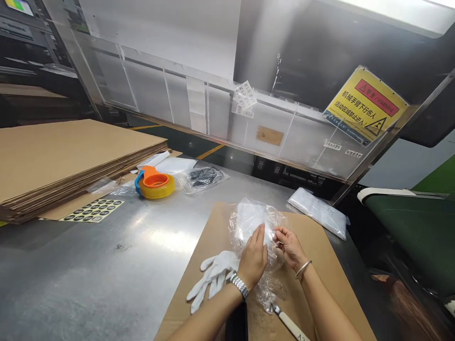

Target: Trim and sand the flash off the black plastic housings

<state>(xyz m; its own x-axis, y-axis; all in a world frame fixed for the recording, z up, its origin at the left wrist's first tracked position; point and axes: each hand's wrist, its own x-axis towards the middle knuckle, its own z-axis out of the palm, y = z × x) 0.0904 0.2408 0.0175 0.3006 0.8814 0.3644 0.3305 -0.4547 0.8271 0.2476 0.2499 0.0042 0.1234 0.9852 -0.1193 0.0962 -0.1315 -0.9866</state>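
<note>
A clear plastic bag with a white block-like content lies on a sheet of brown cardboard. My left hand rests flat on the bag, fingers stretched out and close together. On its right side my right hand pinches the crinkled film between thumb and fingers. White gloves lie left of my left wrist. Below the bag is loose clear film, and by it a white-handled tool with a dark pointed tip. A black object is partly hidden under my left forearm.
A stack of cardboard fills the left side of the metal table. Near it are a sticker sheet, a tape dispenser and a bag of black items. Plastic bags lie right, beside a green conveyor belt.
</note>
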